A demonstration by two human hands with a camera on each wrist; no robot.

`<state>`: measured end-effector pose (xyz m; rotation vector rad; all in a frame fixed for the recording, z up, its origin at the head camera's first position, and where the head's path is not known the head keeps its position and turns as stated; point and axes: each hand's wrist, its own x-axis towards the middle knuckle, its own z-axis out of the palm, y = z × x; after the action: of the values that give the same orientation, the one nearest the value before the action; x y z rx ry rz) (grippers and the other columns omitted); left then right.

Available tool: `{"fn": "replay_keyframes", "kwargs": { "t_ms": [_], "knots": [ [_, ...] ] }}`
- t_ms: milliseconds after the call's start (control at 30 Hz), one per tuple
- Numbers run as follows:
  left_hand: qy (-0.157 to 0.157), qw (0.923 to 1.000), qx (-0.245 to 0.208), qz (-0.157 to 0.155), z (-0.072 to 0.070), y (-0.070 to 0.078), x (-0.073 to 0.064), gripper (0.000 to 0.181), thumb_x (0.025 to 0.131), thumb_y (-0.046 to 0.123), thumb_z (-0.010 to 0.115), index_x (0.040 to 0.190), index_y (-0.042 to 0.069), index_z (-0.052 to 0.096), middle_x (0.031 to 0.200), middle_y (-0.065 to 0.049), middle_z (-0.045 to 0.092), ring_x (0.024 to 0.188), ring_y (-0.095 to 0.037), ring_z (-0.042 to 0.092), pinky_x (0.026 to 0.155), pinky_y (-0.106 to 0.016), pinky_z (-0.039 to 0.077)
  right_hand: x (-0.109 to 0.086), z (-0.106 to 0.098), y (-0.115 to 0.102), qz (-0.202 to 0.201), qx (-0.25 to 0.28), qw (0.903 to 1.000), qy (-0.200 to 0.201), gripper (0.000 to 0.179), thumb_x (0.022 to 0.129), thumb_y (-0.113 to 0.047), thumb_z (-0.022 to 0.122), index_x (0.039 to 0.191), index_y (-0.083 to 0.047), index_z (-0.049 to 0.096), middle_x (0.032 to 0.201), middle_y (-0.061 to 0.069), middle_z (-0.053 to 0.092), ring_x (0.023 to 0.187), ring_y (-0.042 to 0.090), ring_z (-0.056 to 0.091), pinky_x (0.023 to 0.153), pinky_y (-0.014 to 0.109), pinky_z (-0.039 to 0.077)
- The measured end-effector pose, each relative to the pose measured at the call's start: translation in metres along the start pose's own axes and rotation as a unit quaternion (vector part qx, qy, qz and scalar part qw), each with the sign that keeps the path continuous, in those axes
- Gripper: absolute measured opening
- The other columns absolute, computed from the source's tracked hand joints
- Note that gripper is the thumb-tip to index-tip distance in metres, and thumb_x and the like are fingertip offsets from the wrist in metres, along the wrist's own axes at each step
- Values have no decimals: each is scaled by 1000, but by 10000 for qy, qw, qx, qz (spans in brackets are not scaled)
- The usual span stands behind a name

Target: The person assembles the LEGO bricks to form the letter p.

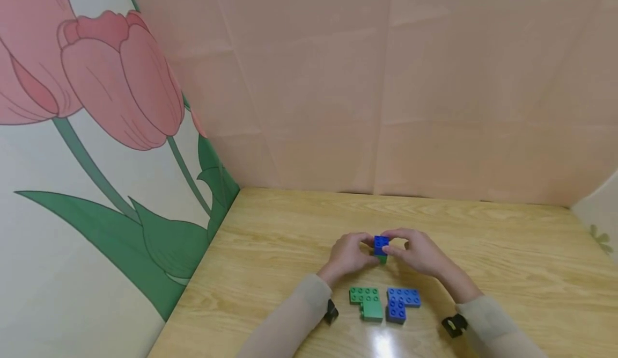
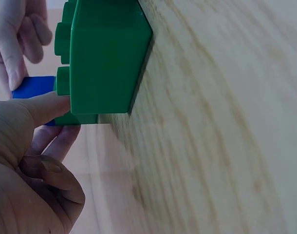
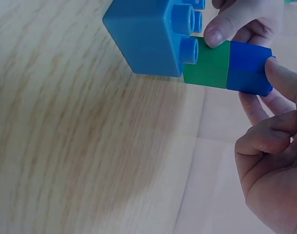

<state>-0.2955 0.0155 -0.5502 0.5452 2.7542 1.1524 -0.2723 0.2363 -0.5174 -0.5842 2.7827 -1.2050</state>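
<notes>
A small blue brick [image 1: 381,241] sits on top of a green brick [image 1: 383,259], forming a two-brick stack on the wooden table. The left hand [image 1: 351,253] pinches the green brick low down, its thumb on the near side. From the other side the right hand [image 1: 419,250] holds the blue brick [image 3: 250,68] between thumb and fingers, the thumb near its studded top. In the right wrist view the green brick [image 3: 207,63] meets the blue one face to face. Part of the stack is hidden behind the left thumb in the left wrist view.
Nearer the person lie a green brick group [image 1: 372,309], partly smooth on top, and an L-shaped blue brick group [image 1: 397,311]. They stand side by side between the forearms. A pink cloth wall [image 1: 309,106] rises behind the table [image 1: 270,229]; a tulip-printed sheet [image 1: 111,165] borders the left.
</notes>
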Motion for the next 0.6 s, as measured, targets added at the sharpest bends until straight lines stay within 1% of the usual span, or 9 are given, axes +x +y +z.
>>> {"fn": "replay_keyframes", "kwargs": {
  "t_ms": [100,367,533,600],
  "knots": [
    [18,10000,-31,29,1,-2,0,33,83,35,91,113,30,78,103,20,70,108,-6,65,103,-39,49,0,1,1,68,37,10000,-5,36,100,-31,73,131,-12,71,134,12,67,132,44,54,99,63,50],
    [26,10000,16,-13,2,-1,0,33,83,37,90,113,31,78,102,22,69,108,-5,64,103,-39,49,1,4,5,162,44,9998,61,40,99,-37,73,131,-12,71,131,11,68,131,42,55,98,60,52],
    [-4,10000,-21,0,2,0,-1,33,83,36,90,114,31,78,104,20,71,109,-6,64,103,-39,49,-1,6,7,109,79,9998,138,39,99,-38,73,130,-13,71,130,9,69,128,39,58,98,63,51],
    [-3,10000,-32,10,2,0,-1,33,83,36,90,114,31,78,104,20,71,109,-6,64,103,-38,49,-2,6,7,47,103,9998,147,40,99,-38,73,131,-14,70,130,9,69,124,37,60,98,64,50]
  ]
}}
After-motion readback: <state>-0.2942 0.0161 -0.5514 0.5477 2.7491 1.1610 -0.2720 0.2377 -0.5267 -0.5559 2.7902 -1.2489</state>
